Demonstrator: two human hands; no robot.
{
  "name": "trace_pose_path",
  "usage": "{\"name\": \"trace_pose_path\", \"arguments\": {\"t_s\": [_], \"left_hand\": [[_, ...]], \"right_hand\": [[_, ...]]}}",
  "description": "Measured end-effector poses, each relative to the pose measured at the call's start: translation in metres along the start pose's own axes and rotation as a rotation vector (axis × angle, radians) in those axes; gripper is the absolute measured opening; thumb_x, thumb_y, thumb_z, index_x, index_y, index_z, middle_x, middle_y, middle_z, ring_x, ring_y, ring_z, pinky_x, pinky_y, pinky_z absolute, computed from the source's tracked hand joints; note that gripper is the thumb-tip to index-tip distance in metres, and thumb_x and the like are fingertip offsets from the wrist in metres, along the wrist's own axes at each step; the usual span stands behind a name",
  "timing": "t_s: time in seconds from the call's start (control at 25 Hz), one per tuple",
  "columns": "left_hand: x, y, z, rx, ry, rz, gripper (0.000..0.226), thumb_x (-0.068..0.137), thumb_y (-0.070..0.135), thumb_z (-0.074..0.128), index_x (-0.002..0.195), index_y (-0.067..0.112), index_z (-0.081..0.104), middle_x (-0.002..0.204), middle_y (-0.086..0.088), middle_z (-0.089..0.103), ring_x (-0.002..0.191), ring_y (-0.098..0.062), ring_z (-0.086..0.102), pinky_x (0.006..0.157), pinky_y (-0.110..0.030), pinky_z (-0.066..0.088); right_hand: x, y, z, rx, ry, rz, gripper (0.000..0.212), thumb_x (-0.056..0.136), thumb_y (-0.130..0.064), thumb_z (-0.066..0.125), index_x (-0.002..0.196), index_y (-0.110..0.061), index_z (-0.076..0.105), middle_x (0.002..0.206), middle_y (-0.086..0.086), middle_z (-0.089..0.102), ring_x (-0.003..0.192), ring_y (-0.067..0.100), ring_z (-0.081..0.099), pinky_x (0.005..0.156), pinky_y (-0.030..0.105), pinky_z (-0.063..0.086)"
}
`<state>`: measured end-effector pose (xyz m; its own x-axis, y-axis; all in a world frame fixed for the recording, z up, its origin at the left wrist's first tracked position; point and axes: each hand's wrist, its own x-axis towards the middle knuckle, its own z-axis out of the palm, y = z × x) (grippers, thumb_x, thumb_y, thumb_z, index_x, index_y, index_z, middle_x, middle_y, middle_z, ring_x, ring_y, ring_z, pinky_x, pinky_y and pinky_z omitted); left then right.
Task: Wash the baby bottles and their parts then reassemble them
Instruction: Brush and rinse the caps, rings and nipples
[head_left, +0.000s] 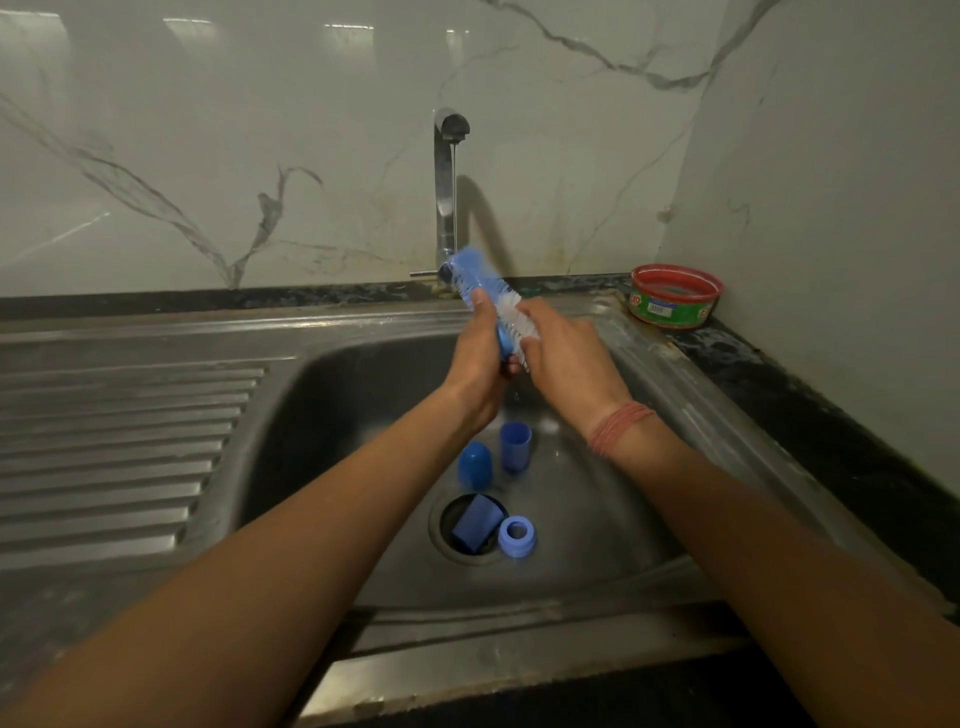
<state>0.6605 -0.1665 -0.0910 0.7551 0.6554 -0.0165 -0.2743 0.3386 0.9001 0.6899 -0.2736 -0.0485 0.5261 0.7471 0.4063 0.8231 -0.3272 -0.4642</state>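
Observation:
My left hand grips the handle of a blue bottle brush with white bristles and a blue sponge tip, held up under the tap. My right hand touches the white bristles; its fingers curl round them. A thin stream of water runs from the tap onto the brush tip. On the sink floor lie a blue dome cap, a blue cup-shaped cap, a lighter blue collar ring and a blue block-like part resting in the drain.
The steel sink has a ribbed drainboard to the left. A red-rimmed round tub of dish soap sits on the dark counter at the back right corner. A marble wall stands behind and to the right.

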Motion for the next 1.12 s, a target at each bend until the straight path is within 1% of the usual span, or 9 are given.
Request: {"name": "trace_pose_path", "arguments": {"t_s": [0.12, 0.2, 0.32, 0.44, 0.56, 0.72, 0.84, 1.0, 1.12], "left_hand": [[0.004, 0.011, -0.01, -0.113, 0.096, 0.042, 0.046, 0.105, 0.049, 0.03, 0.11, 0.014, 0.06, 0.107, -0.014, 0.068, 0.093, -0.022, 0.066, 0.077, -0.032, 0.057], [0.008, 0.019, -0.02, -0.192, 0.189, 0.099, 0.04, 0.105, 0.043, 0.035, 0.117, 0.011, 0.057, 0.106, -0.013, 0.067, 0.095, -0.023, 0.067, 0.076, -0.033, 0.058], [0.007, 0.026, -0.029, -0.284, 0.293, 0.112, 0.039, 0.105, 0.038, 0.041, 0.124, 0.006, 0.054, 0.103, -0.013, 0.066, 0.092, -0.024, 0.067, 0.089, -0.039, 0.055], [0.0, 0.022, -0.022, -0.265, 0.211, 0.046, 0.038, 0.104, 0.041, 0.04, 0.106, 0.009, 0.06, 0.102, -0.014, 0.069, 0.095, -0.025, 0.068, 0.092, -0.04, 0.055], [-0.004, 0.015, -0.014, -0.235, 0.14, 0.016, 0.04, 0.104, 0.042, 0.041, 0.113, 0.01, 0.062, 0.108, -0.014, 0.072, 0.098, -0.024, 0.071, 0.087, -0.037, 0.059], [-0.006, 0.012, -0.009, -0.166, 0.162, 0.034, 0.038, 0.103, 0.044, 0.04, 0.105, 0.013, 0.064, 0.095, -0.008, 0.076, 0.09, -0.019, 0.073, 0.084, -0.035, 0.06], [-0.004, 0.019, -0.016, -0.264, 0.23, 0.085, 0.042, 0.103, 0.045, 0.039, 0.112, 0.01, 0.061, 0.101, -0.013, 0.073, 0.09, -0.023, 0.072, 0.081, -0.037, 0.06], [0.004, 0.034, -0.035, -0.503, 0.3, 0.104, 0.051, 0.102, 0.05, 0.038, 0.113, 0.005, 0.058, 0.108, -0.021, 0.069, 0.096, -0.03, 0.07, 0.093, -0.045, 0.055], [0.004, 0.034, -0.04, -0.51, 0.278, 0.074, 0.057, 0.102, 0.054, 0.036, 0.123, 0.005, 0.055, 0.113, -0.022, 0.068, 0.098, -0.03, 0.069, 0.086, -0.043, 0.058]], "right_hand": [[-0.001, -0.002, 0.005, 0.027, -0.023, -0.036, 0.037, 0.098, -0.019, 0.044, 0.135, -0.014, 0.046, 0.118, 0.017, 0.062, 0.102, 0.032, 0.06, 0.084, 0.035, 0.047], [-0.003, -0.005, 0.01, 0.024, -0.042, -0.068, 0.036, 0.098, -0.021, 0.043, 0.134, -0.014, 0.047, 0.117, 0.018, 0.062, 0.102, 0.035, 0.059, 0.084, 0.036, 0.046], [-0.006, -0.007, 0.016, 0.019, -0.059, -0.093, 0.039, 0.097, -0.018, 0.046, 0.136, -0.016, 0.046, 0.12, 0.018, 0.061, 0.104, 0.035, 0.06, 0.088, 0.038, 0.049], [-0.002, -0.002, 0.012, 0.018, -0.03, -0.061, 0.038, 0.097, -0.015, 0.045, 0.135, -0.017, 0.046, 0.118, 0.017, 0.062, 0.101, 0.034, 0.061, 0.086, 0.039, 0.05], [0.003, 0.006, 0.003, 0.022, 0.018, -0.013, 0.04, 0.096, -0.01, 0.046, 0.136, -0.015, 0.047, 0.12, 0.016, 0.062, 0.102, 0.031, 0.06, 0.081, 0.032, 0.046], [0.004, 0.008, -0.001, 0.066, 0.019, 0.01, 0.036, 0.097, -0.01, 0.045, 0.133, -0.014, 0.05, 0.122, 0.013, 0.062, 0.105, 0.028, 0.058, 0.076, 0.024, 0.037], [0.0, -0.002, 0.004, 0.099, 0.0, -0.048, 0.041, 0.096, -0.011, 0.048, 0.137, -0.014, 0.048, 0.126, 0.013, 0.061, 0.11, 0.028, 0.057, 0.085, 0.026, 0.04], [-0.007, -0.013, 0.013, 0.124, -0.052, -0.096, 0.041, 0.095, -0.012, 0.051, 0.136, -0.015, 0.049, 0.123, 0.015, 0.062, 0.109, 0.031, 0.059, 0.09, 0.032, 0.044], [-0.007, -0.012, 0.015, 0.158, -0.072, -0.076, 0.04, 0.094, -0.012, 0.052, 0.134, -0.015, 0.05, 0.124, 0.012, 0.062, 0.109, 0.028, 0.059, 0.088, 0.026, 0.044]]}}
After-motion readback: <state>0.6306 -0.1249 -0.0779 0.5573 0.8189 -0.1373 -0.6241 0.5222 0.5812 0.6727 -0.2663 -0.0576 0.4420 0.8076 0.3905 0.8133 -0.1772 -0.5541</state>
